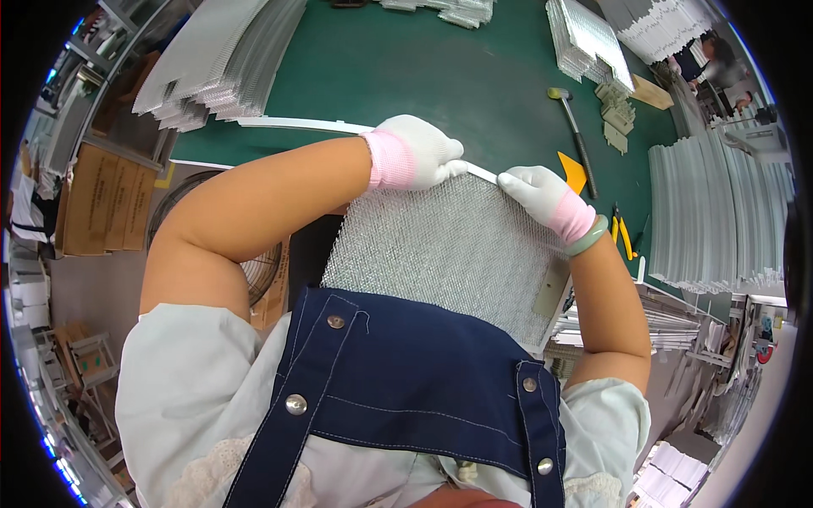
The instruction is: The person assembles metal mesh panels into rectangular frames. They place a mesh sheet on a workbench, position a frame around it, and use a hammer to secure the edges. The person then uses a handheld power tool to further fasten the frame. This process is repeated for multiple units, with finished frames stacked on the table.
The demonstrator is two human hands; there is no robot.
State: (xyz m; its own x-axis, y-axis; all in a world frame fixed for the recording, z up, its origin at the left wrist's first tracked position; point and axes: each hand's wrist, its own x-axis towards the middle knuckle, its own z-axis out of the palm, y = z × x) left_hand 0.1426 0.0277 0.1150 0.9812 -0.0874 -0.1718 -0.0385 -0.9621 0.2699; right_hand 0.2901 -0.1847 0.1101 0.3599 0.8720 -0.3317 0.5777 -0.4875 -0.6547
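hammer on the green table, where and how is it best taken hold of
Take the hammer by the lower half of its long dark handle, coming from above with the grip across the shaft. It lies flat on the green table, head at the far end, so the handle end points back toward the right hand. An orange triangular piece lies beside the handle's left, so the right side looks freer.

Both gloved hands, left hand and right hand, on mesh filter panel

Factory assembly workshop — green-topped workbench, stacks of metal mesh filter sheets, bundled white frame strips, a hammer, yellow-handled pliers — cardboard boxes alongside
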